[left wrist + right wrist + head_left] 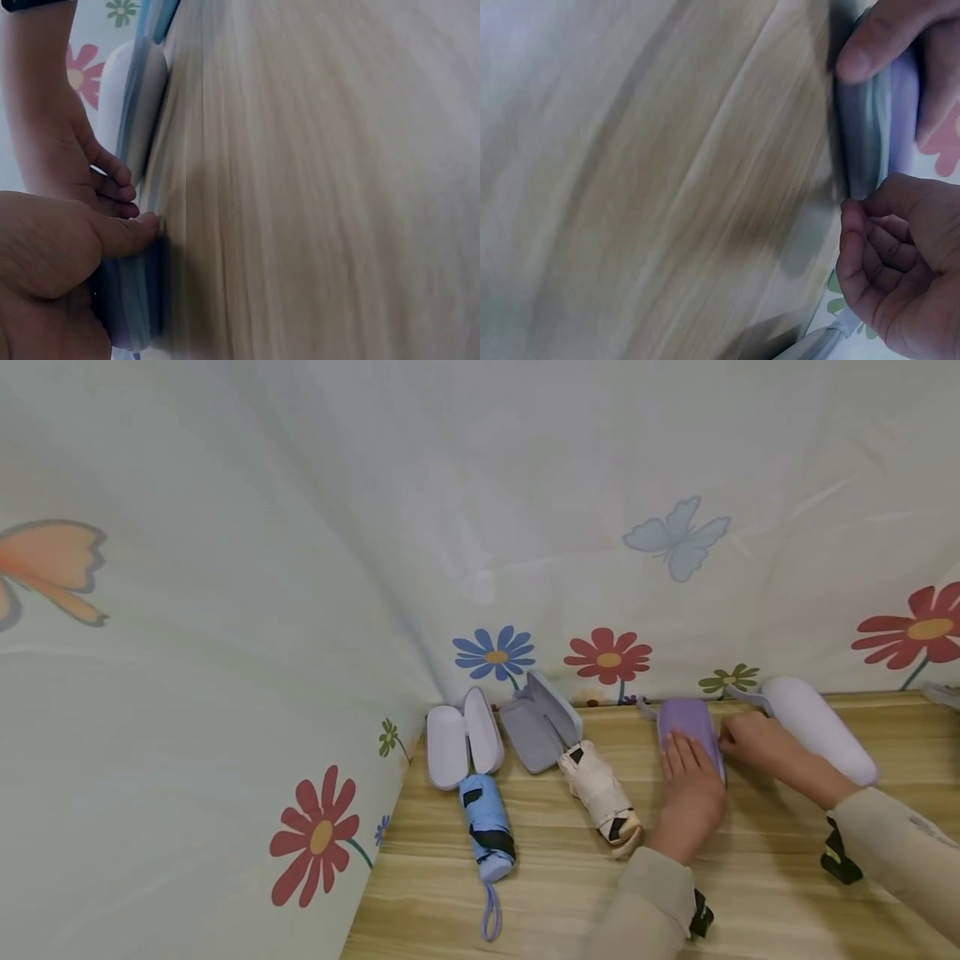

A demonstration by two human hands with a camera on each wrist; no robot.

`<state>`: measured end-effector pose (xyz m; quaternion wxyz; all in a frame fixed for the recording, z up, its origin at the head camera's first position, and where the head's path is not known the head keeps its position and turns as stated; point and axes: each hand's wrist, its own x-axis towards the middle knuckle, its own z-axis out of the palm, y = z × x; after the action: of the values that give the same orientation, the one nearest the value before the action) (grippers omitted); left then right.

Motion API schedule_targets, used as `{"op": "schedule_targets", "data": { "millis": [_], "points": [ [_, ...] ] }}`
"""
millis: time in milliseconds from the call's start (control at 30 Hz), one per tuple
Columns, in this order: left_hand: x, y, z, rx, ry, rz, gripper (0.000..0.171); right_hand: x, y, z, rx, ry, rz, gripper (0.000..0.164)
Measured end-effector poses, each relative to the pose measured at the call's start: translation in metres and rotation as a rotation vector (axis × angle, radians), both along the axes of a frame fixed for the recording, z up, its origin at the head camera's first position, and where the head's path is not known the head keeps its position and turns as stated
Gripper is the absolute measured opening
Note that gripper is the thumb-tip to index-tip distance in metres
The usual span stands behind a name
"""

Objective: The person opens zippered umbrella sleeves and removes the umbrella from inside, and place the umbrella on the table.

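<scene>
A purple zip case (686, 717) lies closed on the wood-grain table near the back wall. My left hand (692, 789) holds it, fingers over the top and the thumb along its near side, as the left wrist view shows. At the case's right edge is my right hand (768, 745). In the right wrist view its thumb and forefinger pinch together at the end of the side seam (876, 142), the other fingers curled; whatever is between the fingertips is hidden. Just right of that hand rests a white rounded case (817, 731) with a strap.
To the left, a white case (447, 747) and a grey case (531, 735) stand open. In front of them lie a blue folded umbrella (487, 827) with a wrist loop and a cream folded umbrella (600, 789). A flower-printed sheet (525, 552) rises behind the table.
</scene>
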<state>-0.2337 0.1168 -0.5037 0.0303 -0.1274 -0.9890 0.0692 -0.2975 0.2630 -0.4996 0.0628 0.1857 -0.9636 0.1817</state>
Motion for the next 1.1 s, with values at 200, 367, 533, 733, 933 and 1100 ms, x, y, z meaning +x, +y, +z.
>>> {"op": "schedule_targets", "data": {
  "millis": [200,367,533,733,933,1100],
  "points": [
    [-0.002,0.002,-0.005,-0.001,0.013,0.015,0.066,0.008,-0.002,-0.002,-0.017,-0.028,-0.009,0.016],
    [-0.003,0.004,-0.009,0.002,-0.008,0.025,0.067,0.014,-0.002,-0.001,-0.016,-0.021,-0.001,0.019],
    [-0.004,0.005,-0.005,0.008,-0.058,0.038,0.074,0.021,-0.002,0.000,-0.008,-0.033,0.003,0.018],
    [-0.006,0.007,-0.007,-0.001,-0.086,0.057,0.081,0.030,-0.003,-0.001,-0.017,-0.048,0.012,0.018],
    [-0.005,0.007,-0.005,-0.001,-0.103,0.059,0.077,0.035,-0.004,-0.002,-0.024,-0.049,0.017,0.020],
    [-0.004,0.006,-0.003,0.011,-0.104,0.061,0.068,0.040,-0.006,-0.003,-0.031,-0.046,0.025,0.021]
  ]
}}
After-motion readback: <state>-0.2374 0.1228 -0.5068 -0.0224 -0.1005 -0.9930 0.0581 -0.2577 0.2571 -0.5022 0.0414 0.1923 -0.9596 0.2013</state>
